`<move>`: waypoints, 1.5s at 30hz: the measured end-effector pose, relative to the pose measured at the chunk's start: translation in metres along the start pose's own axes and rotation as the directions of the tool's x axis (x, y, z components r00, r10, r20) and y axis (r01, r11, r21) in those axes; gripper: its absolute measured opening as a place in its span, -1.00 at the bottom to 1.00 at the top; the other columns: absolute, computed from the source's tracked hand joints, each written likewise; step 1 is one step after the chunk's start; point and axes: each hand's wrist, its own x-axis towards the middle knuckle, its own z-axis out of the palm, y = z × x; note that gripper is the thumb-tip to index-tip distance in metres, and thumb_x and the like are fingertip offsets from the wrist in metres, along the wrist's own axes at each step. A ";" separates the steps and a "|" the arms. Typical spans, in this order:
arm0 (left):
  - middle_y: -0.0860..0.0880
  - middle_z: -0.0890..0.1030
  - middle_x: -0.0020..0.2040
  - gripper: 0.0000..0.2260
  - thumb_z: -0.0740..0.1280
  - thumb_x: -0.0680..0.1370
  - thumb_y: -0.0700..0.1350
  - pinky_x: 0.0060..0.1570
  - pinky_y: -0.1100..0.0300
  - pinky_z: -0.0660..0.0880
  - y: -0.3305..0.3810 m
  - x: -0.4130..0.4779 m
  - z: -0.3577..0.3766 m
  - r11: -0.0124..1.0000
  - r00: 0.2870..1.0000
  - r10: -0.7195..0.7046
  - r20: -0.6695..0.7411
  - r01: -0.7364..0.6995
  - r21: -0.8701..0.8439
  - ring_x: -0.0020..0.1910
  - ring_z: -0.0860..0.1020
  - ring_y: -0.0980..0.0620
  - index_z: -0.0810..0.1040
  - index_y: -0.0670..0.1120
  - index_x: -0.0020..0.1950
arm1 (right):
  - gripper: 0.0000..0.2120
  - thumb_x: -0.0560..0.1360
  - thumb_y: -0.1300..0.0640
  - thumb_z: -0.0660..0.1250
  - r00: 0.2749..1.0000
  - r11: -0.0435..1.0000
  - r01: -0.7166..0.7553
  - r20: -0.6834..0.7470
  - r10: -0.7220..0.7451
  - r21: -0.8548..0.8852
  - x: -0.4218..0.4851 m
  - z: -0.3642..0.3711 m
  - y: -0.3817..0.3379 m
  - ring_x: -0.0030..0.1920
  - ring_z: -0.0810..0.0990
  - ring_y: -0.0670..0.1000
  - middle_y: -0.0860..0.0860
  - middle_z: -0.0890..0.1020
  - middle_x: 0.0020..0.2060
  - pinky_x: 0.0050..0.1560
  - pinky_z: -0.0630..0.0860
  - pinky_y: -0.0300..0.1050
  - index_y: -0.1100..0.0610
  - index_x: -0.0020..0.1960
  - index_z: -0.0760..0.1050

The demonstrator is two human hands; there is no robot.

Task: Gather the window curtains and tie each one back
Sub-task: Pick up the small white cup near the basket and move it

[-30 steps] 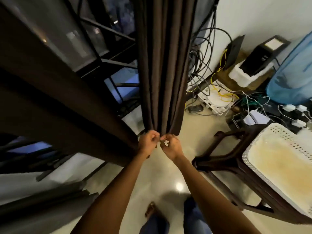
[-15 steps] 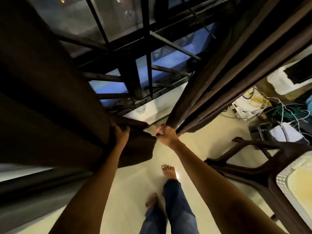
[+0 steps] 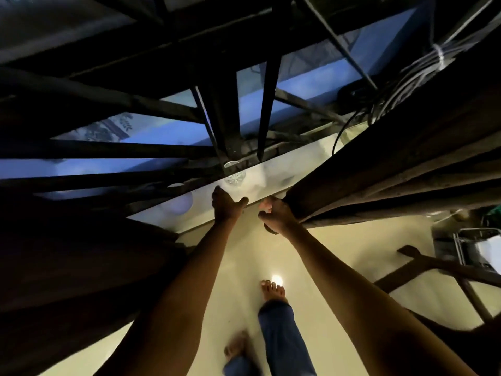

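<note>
Two dark brown curtains hang at a barred window. The right curtain point(image 3: 393, 172) is bunched into folds running up to the upper right. My right hand point(image 3: 275, 215) grips its lower edge in a fist. The left curtain point(image 3: 67, 253) hangs loose along the left side, dark and mostly in shadow. My left hand point(image 3: 226, 203) reaches over the pale window sill point(image 3: 273, 172) with fingers spread and holds nothing. It lies between the two curtains, apart from both.
Black window bars point(image 3: 217, 123) stand right behind the sill. A clear glass point(image 3: 234, 175) sits on the sill just past my left hand. A bundle of cables point(image 3: 406, 77) hangs at upper right. A dark wooden chair point(image 3: 433, 267) stands on the floor to the right.
My left hand has let go of the left curtain and moved right, over the sill. My right hand still grips the right curtain. The view has shifted towards the window.
</note>
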 end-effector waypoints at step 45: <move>0.00 0.63 0.09 -0.30 0.63 0.15 -0.03 0.06 0.10 0.53 0.056 -0.295 0.019 0.884 0.823 0.415 0.387 -0.466 0.044 0.06 0.59 -0.01 0.45 0.02 0.23 | -0.48 0.36 0.39 0.41 0.885 0.872 -0.043 -0.386 0.260 0.488 -0.285 -0.070 0.142 -0.01 0.48 0.05 0.07 0.46 0.06 0.03 0.52 -0.02 0.22 0.26 0.33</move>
